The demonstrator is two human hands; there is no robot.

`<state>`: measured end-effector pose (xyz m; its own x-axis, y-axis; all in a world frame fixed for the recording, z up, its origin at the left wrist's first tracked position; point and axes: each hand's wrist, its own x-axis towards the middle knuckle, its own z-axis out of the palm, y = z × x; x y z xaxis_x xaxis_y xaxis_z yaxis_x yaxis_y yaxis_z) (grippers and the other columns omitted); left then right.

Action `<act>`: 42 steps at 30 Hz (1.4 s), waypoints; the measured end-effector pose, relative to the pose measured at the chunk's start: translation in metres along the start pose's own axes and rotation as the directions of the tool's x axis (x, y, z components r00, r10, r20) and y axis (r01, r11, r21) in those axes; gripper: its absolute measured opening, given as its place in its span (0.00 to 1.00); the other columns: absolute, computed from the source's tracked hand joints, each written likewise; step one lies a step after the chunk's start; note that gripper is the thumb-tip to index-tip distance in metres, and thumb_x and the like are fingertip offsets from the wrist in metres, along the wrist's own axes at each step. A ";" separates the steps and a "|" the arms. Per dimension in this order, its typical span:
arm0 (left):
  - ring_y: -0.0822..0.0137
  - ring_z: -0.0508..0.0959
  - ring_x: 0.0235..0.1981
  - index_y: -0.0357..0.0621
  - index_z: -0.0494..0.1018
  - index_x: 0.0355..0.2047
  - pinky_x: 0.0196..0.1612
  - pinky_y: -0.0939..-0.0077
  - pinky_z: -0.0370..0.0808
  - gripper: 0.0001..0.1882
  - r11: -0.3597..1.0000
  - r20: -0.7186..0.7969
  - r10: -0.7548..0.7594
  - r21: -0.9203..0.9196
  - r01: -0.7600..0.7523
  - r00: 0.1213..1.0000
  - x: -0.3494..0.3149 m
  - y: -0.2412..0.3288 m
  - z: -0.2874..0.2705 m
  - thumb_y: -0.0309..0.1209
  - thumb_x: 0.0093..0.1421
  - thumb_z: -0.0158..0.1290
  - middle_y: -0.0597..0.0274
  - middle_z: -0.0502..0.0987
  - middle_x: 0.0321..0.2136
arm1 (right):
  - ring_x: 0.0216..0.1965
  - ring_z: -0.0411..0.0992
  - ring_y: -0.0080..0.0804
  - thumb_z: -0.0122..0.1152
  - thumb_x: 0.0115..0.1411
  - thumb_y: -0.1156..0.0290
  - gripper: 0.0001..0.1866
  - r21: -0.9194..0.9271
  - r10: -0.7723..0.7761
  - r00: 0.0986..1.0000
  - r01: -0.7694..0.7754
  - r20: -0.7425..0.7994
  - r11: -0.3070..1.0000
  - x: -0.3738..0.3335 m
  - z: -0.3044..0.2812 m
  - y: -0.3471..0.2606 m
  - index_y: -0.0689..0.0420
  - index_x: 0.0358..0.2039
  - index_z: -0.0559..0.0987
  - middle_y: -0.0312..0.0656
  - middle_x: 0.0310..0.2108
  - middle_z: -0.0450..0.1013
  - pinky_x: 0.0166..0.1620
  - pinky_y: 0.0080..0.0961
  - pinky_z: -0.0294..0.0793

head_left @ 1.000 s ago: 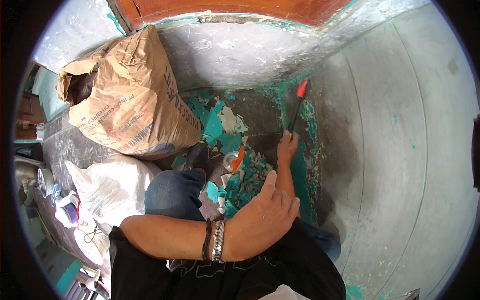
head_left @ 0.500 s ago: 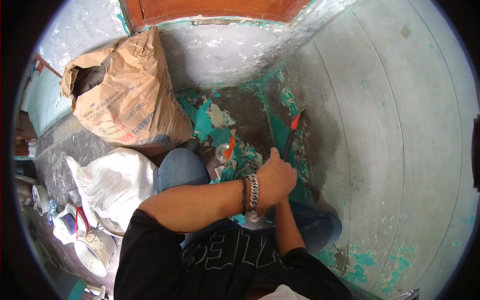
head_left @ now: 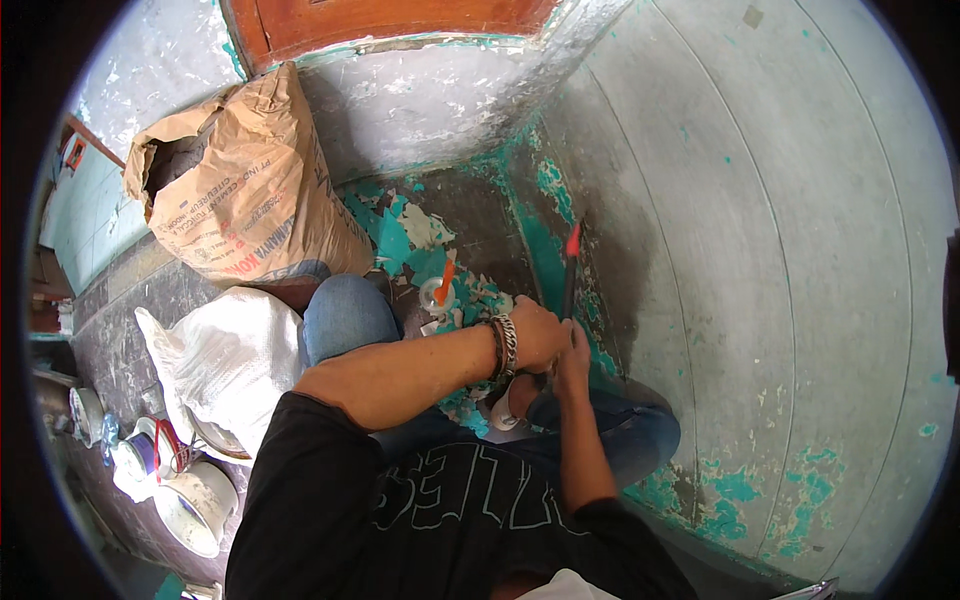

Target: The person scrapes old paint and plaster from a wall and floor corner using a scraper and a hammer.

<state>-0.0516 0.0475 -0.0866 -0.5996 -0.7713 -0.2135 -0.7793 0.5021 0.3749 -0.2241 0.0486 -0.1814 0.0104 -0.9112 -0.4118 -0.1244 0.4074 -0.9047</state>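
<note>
the scraper point(head_left: 570, 280) is long and thin, black with a red far end, slightly blurred, pointing away from the body beside the peeling wall point(head_left: 760, 300). the right hand point(head_left: 572, 355) is closed around its near end; the left hand point(head_left: 538, 335) is curled close against it, though whether it grips too i cannot tell. green paint flakes point(head_left: 395, 240) litter the floor, partly hidden by the left forearm point(head_left: 410, 375). a brown sack point(head_left: 250, 190) stands beyond the bent knee point(head_left: 347, 318).
</note>
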 end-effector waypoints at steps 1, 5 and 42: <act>0.57 0.80 0.31 0.37 0.67 0.50 0.32 0.61 0.72 0.31 0.999 0.010 0.008 0.038 -0.008 1.000 0.001 0.002 -0.001 0.42 0.50 0.58 0.55 0.79 0.34 | 0.32 0.69 0.23 0.53 0.63 0.64 0.26 -0.031 -0.070 0.997 0.071 0.016 0.997 0.015 0.008 -0.003 0.62 0.59 0.63 0.39 0.36 0.71 0.32 0.20 0.69; 0.58 0.81 0.29 0.37 0.74 0.39 0.31 0.61 0.71 0.22 0.992 -0.052 -0.033 0.116 0.039 0.998 0.002 -0.001 -0.024 0.43 0.51 0.57 0.56 0.79 0.32 | 0.28 0.66 0.20 0.54 0.62 0.66 0.28 -0.048 -0.092 0.996 0.092 -0.007 0.995 0.082 0.031 0.007 0.62 0.61 0.62 0.35 0.35 0.70 0.30 0.22 0.67; 0.61 0.77 0.33 0.36 0.71 0.44 0.41 0.64 0.68 0.22 0.996 -0.364 -0.049 0.047 0.071 0.930 -0.077 -0.023 -0.067 0.35 0.49 0.56 0.58 0.75 0.30 | 0.21 0.60 0.16 0.47 0.64 0.67 0.30 -0.258 -0.567 0.816 0.576 0.115 0.776 0.133 0.027 0.060 0.57 0.65 0.56 0.33 0.26 0.66 0.22 0.17 0.62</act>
<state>0.0246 0.0691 -0.0188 -0.4531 -0.8845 0.1116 -0.8275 0.4638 0.3163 -0.2032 -0.0465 -0.2932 0.1928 -0.9673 0.1646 -0.3464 -0.2241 -0.9109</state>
